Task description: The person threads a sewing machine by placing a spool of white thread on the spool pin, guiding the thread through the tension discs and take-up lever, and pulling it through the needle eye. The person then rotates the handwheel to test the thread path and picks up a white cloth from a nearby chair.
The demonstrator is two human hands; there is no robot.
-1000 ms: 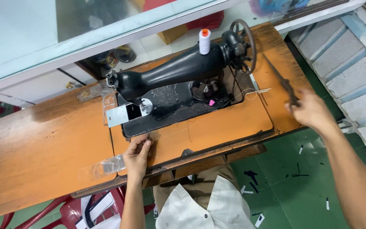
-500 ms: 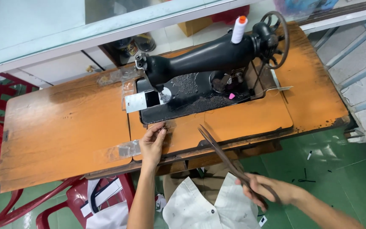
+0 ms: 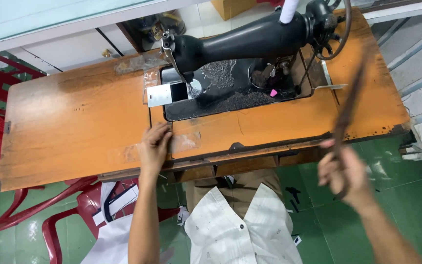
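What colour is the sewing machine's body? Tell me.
Black, clearest in the head view: sewing machine.

Sewing machine [image 3: 250, 54] on table [image 3: 74, 122], chairs [image 3: 6, 146] left.

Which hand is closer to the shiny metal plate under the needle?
Left. The left hand rests flat on the wooden table just below the metal plate; the right hand, holding scissors, is far off right.

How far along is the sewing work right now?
Early, it seems. The right hand holds the scissors, blurred in motion. The left hand rests flat on the wooden table. No fabric lies under the sewing machine, so no stitching shows.
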